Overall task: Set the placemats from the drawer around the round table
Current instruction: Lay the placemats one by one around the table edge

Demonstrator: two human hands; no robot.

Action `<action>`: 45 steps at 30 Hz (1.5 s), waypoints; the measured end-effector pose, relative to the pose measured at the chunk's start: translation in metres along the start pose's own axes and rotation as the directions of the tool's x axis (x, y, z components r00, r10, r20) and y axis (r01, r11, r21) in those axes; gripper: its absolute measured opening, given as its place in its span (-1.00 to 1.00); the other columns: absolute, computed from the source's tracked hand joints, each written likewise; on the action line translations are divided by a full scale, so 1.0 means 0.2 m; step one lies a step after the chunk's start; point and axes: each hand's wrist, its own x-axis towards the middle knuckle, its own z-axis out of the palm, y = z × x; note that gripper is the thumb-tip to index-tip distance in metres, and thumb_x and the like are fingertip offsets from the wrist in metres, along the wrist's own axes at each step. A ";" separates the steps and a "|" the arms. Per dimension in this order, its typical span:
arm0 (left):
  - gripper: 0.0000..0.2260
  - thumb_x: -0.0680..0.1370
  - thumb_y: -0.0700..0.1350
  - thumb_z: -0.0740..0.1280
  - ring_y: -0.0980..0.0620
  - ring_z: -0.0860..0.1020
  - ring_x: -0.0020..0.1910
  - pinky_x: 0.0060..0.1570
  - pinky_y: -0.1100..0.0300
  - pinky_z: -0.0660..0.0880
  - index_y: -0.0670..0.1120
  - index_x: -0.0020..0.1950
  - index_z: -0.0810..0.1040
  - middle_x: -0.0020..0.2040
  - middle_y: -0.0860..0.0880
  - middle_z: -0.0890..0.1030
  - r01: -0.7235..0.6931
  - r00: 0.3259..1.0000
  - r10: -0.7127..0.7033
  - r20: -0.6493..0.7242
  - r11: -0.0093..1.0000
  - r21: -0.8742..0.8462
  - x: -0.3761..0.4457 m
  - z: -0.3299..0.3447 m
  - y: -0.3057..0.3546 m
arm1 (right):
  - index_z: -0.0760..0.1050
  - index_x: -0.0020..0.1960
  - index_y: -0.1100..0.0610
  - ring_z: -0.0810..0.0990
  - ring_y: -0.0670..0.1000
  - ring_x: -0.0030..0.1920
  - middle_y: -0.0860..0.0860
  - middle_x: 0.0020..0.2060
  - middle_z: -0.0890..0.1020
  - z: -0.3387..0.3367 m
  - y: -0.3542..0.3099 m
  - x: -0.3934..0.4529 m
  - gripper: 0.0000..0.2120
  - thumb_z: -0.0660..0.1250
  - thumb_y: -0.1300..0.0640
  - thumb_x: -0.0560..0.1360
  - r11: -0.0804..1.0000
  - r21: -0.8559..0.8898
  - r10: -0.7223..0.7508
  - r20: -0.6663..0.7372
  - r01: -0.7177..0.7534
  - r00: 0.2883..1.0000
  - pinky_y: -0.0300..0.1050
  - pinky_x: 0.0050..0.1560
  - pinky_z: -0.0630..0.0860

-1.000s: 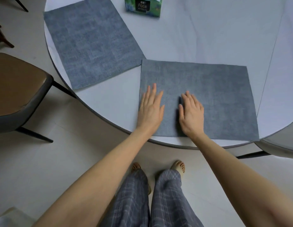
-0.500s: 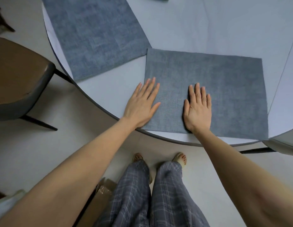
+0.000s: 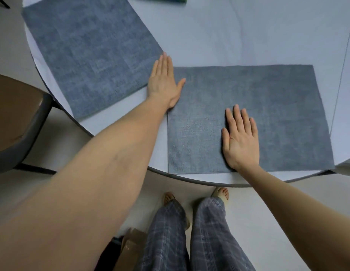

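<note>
A chair [image 3: 15,122] stands at the left edge of the round worktop [image 3: 248,36], where one placemat [image 3: 88,55] lies angled. The left hand [image 3: 163,83] rests flat between the mats, fingers [image 3: 164,63] straight, holding nothing — thumb on the near placemat [image 3: 277,114], whose long axis runs left to right. The right hand [image 3: 240,141] presses flat on it, nearer its middle.
</note>
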 end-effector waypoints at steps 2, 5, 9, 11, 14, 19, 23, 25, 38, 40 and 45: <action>-0.36 0.65 0.16 -0.10 -0.06 -0.14 0.57 0.53 0.07 -0.18 -0.25 0.56 -0.14 0.58 -0.19 -0.13 -0.096 0.992 0.090 -0.094 0.993 -0.064 -0.07 0.03 0.16 | 0.19 0.51 0.09 0.23 0.14 0.47 0.11 0.49 0.26 -0.03 -0.01 0.02 -0.48 -0.07 -0.05 0.59 1.000 -0.029 -0.007 -0.038 0.006 0.999 0.02 0.41 0.03; -0.43 0.66 0.08 -0.04 -0.04 -0.08 0.57 0.53 0.08 -0.16 -0.20 0.57 -0.07 0.59 -0.13 -0.06 -0.251 0.965 0.235 -0.113 0.954 -0.162 -0.14 0.10 0.34 | 0.35 0.39 0.13 0.43 0.18 0.29 0.12 0.34 0.44 -0.09 0.01 0.21 -0.55 -0.01 -0.03 0.59 0.996 -0.068 -0.058 -0.106 0.051 0.993 0.03 0.31 0.14; -0.43 0.65 0.09 -0.04 -0.05 -0.05 0.57 0.54 0.07 -0.14 -0.18 0.57 -0.03 0.59 -0.12 -0.01 -0.196 0.976 0.179 -0.120 0.969 -0.149 -0.15 0.14 0.34 | 0.10 0.54 0.12 0.05 0.10 0.54 0.09 0.54 0.12 -0.09 -0.01 0.54 -0.41 -0.14 -0.11 0.58 0.973 0.000 -0.228 0.063 0.229 0.972 -0.02 0.51 -0.09; -0.44 0.66 0.09 -0.04 -0.05 -0.05 0.57 0.53 0.08 -0.16 -0.18 0.58 -0.02 0.59 -0.12 -0.01 -0.209 0.973 0.192 -0.126 0.967 -0.144 -0.15 0.14 0.35 | 0.01 0.56 0.07 0.00 0.05 0.55 0.03 0.55 0.05 -0.06 0.03 0.62 -0.39 -0.18 -0.14 0.57 0.953 0.007 -0.300 0.126 0.301 0.946 -0.06 0.51 -0.13; -0.44 0.66 0.07 -0.04 -0.04 -0.07 0.57 0.53 0.08 -0.18 -0.18 0.58 -0.06 0.59 -0.11 -0.04 -0.225 0.971 0.206 -0.122 0.959 -0.171 -0.15 0.13 0.35 | 0.01 0.56 0.09 0.01 0.05 0.55 0.03 0.55 0.06 -0.09 0.29 0.69 -0.42 -0.08 -0.11 0.61 0.991 0.066 -0.122 0.031 0.119 0.992 -0.03 0.52 -0.09; -0.44 0.66 0.07 -0.04 -0.07 -0.10 0.57 0.53 0.03 -0.18 -0.16 0.58 -0.09 0.59 -0.12 -0.07 -0.162 0.986 0.153 -0.073 0.976 -0.146 -0.14 0.10 0.38 | -0.12 0.56 0.18 -0.12 0.06 0.55 0.08 0.56 -0.08 -0.17 0.62 0.66 -0.40 -0.06 -0.08 0.64 0.970 0.041 0.237 0.070 -0.240 0.969 -0.01 0.54 -0.15; -0.40 0.62 0.22 -0.08 -0.23 -0.19 0.54 0.43 -0.27 -0.23 0.01 0.58 -0.16 0.58 -0.15 -0.17 0.108 0.992 -0.095 0.083 0.981 -0.159 -0.14 0.03 0.62 | -0.04 0.56 0.15 -0.06 0.05 0.55 0.08 0.55 0.00 -0.14 0.50 0.74 -0.42 0.01 -0.07 0.64 0.988 0.041 -0.154 0.080 0.151 0.985 -0.03 0.52 -0.17; -0.40 0.62 0.24 -0.09 -0.27 -0.21 0.53 0.39 -0.36 -0.23 0.04 0.58 -0.18 0.58 -0.14 -0.19 0.181 0.982 -0.172 0.077 0.974 -0.136 -0.14 0.02 0.78 | -0.03 0.56 0.12 -0.04 0.06 0.55 0.07 0.55 0.02 -0.14 0.54 0.74 -0.42 -0.02 -0.10 0.63 0.979 0.042 -0.205 0.082 0.202 0.975 -0.02 0.53 -0.15; -0.47 0.66 0.11 -0.17 -0.13 -0.17 0.56 0.45 -0.30 -0.17 -0.04 0.58 -0.17 0.59 -0.06 -0.17 0.216 0.976 -0.215 0.021 0.974 -0.065 -0.14 0.08 1.24 | -0.15 0.56 0.20 -0.14 0.05 0.55 0.11 0.56 -0.08 -0.24 1.17 0.80 -0.42 -0.13 -0.05 0.64 0.997 0.043 -0.064 0.080 0.061 0.995 -0.04 0.54 -0.19; -0.47 0.66 0.12 -0.15 -0.15 -0.18 0.56 0.45 -0.28 -0.20 -0.05 0.58 -0.17 0.59 -0.06 -0.17 0.230 0.973 -0.228 0.034 0.970 -0.077 -0.15 0.06 1.27 | -0.14 0.55 0.26 -0.15 0.09 0.55 0.16 0.55 -0.09 -0.27 1.13 0.77 -0.40 -0.11 -0.05 0.64 0.998 0.055 -0.021 0.071 0.017 0.997 0.00 0.54 -0.19; -0.46 0.64 0.10 -0.06 -0.12 -0.01 0.57 0.49 -0.19 -0.10 -0.09 0.58 0.01 0.59 -0.10 0.01 0.153 0.984 -0.162 -0.074 0.982 -0.109 -0.43 0.14 1.33 | -0.06 0.55 0.23 -0.07 0.08 0.55 0.14 0.55 -0.01 -0.22 0.86 0.47 -0.41 -0.04 -0.04 0.63 0.982 0.134 -0.137 0.046 0.129 0.990 -0.01 0.53 -0.17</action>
